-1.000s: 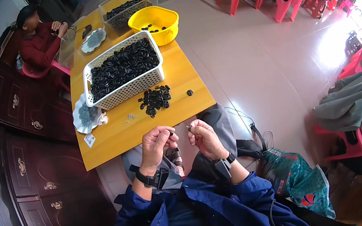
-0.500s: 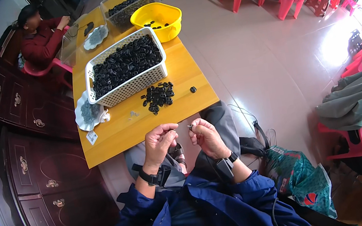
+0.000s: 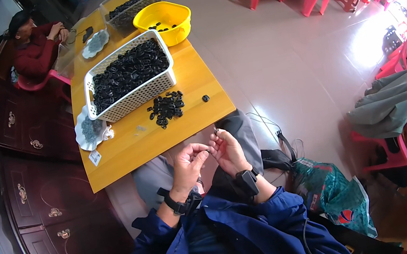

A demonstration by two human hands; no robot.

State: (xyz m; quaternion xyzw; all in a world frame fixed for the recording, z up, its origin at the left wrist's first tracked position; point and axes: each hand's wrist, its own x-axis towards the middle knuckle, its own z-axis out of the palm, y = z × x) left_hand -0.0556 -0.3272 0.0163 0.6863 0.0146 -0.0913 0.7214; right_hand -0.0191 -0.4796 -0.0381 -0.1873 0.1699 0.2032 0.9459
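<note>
Our left hand [image 3: 188, 162] and right hand [image 3: 227, 151] pinch a small dark piece [image 3: 211, 150] together over our lap, fingers curled closed.

Blue jacket sleeves [image 3: 221, 241], grey trousers [image 3: 155, 174], and a black band on each wrist [image 3: 248, 181].

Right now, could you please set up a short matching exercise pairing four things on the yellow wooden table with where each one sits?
Things:
1. white slotted plastic basket of black rings
2. yellow plastic bowl
3. loose pile of black rings
4. single black ring

Places:
A. alone, just right of the loose pile
B. on the bare tabletop, on the near side of the basket
C. in the middle of the table
D. beyond the basket, at its far right corner

Pairs: 1-C, 2-D, 3-B, 4-A
</note>
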